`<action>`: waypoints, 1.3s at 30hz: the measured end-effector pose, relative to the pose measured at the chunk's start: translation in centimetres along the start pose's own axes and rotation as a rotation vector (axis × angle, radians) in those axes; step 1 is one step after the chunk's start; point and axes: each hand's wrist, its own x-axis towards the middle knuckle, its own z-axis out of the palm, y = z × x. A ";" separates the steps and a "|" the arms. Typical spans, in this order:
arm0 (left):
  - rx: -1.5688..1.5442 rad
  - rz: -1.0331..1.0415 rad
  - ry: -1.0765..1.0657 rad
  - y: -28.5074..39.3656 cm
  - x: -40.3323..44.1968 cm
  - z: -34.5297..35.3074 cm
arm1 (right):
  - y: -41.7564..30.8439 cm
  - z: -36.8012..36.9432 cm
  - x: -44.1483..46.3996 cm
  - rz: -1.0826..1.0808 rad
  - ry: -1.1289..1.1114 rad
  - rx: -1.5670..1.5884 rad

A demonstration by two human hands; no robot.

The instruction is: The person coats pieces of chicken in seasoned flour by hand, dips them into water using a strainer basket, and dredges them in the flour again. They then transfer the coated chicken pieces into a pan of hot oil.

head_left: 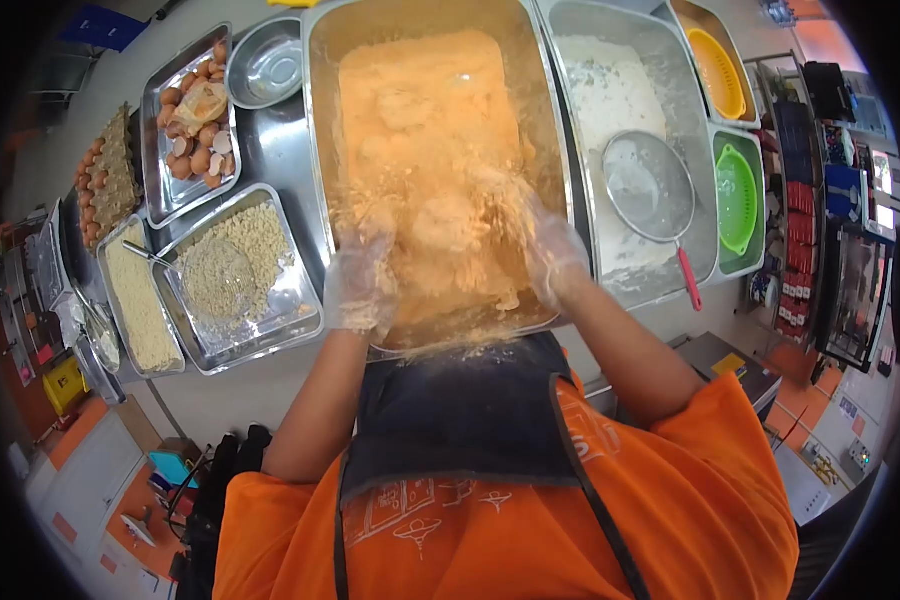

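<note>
A large metal tray point(323, 95) directly in front of me holds a deep bed of orange crumbs point(425, 110). Both of my hands wear clear plastic gloves dusted with crumbs. My left hand point(363, 275) is at the near left of the tray, and my right hand point(553, 250) is opposite it at the right. Crumbs are flying up around the fingers of both hands, with a heaped clump point(450, 222) between them. Motion blur and crumbs hide the fingers, so their closure cannot be made out.
To the right, a tray of white powder point(610, 75) has a strainer point(650, 185) with a red handle in it. Yellow point(715, 75) and green baskets point(737, 200) stand beyond. Leftward are eggshells point(200, 130), a metal bowl point(266, 65), pale crumbs point(260, 240) and an egg carton point(118, 180).
</note>
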 end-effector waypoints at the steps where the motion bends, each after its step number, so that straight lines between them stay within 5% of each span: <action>1: 0.096 0.085 0.024 -1.3 1.1 0.1 | 1.1 4.1 0.9 -0.013 0.106 -0.115; 2: 0.195 0.169 0.043 -2.4 2.6 0.7 | 1.4 7.5 2.0 -0.037 0.172 -0.167; 5: 0.362 -0.207 0.227 3.5 2.6 6.1 | -1.2 8.1 4.2 -0.219 0.060 -0.169; 8: 0.550 0.047 -0.217 5.3 3.3 5.6 | -1.3 2.4 4.3 -0.175 -0.190 0.475; 9: 0.948 0.529 -0.221 5.9 2.2 3.6 | -0.3 2.0 4.8 -0.096 -0.209 0.815; 10: 1.146 0.759 -0.243 7.6 0.9 2.8 | 0.6 1.8 4.7 0.094 -0.283 1.505; 11: 1.330 1.011 -0.213 9.3 -0.5 2.0 | 0.7 0.2 4.9 0.089 -0.288 1.500; 12: 0.817 0.565 -0.150 11.7 -1.4 1.9 | 0.6 -2.5 5.4 0.099 -0.158 1.203; 15: 0.744 0.264 0.201 12.5 3.1 3.4 | -0.9 -3.6 11.5 -0.191 0.198 -0.154; 18: 0.656 -0.004 0.253 11.3 8.1 5.8 | -3.9 3.5 17.2 -0.155 0.559 -0.059; 20: 0.642 0.033 0.350 10.5 9.4 6.5 | -6.1 2.2 14.7 -0.018 0.445 0.787; 21: 0.650 0.022 0.346 10.4 8.1 5.7 | -5.7 0.2 12.5 -0.011 0.434 0.791; 23: 0.739 -0.025 0.117 12.3 3.9 3.1 | -4.4 -6.5 8.2 -0.058 0.006 0.614; 27: 0.599 -0.164 0.128 14.9 3.5 1.1 | -6.1 -10.6 13.3 -0.264 0.105 0.232; 28: 0.920 0.199 0.194 14.6 6.5 0.9 | -6.5 -7.8 17.8 -0.370 0.189 0.165; 30: 1.226 0.561 0.248 15.5 8.9 1.3 | -8.4 -3.4 21.1 -0.392 0.144 0.124; 33: 1.039 0.297 0.154 17.1 8.4 2.8 | -9.4 -6.3 13.7 -0.541 -0.242 0.129; 35: 1.085 0.058 -0.093 16.3 8.8 2.8 | -7.7 -3.3 11.6 -0.557 -0.247 0.177; 37: 1.196 -0.009 -0.268 14.5 6.2 2.7 | -6.0 -7.0 8.7 -0.184 -0.751 0.166; 38: 1.185 -0.010 -0.274 13.2 4.8 3.0 | -4.2 -4.9 7.8 -0.178 -0.756 0.157; 39: 1.162 -0.041 -0.181 11.8 3.8 3.7 | -1.8 -1.0 7.6 -0.139 -0.250 0.105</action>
